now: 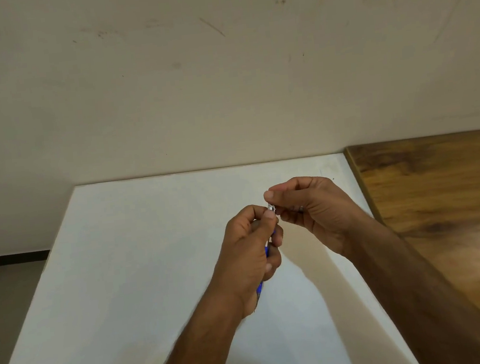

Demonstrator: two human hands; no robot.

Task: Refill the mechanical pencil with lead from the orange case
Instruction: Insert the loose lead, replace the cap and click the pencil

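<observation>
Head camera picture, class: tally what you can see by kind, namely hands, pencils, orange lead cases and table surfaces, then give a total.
Hands: 2, the left hand gripping the pencil, the right hand pinching at its silver top end.
Pencils: 1, the blue mechanical pencil.
Orange lead cases: 0 in view.
Table surfaces: 2, the white table and the wooden table.
Total: 5

plain indoor room | white table [125, 283] (wooden desk [444, 219] beside) | scuffed wall [220, 65]
</observation>
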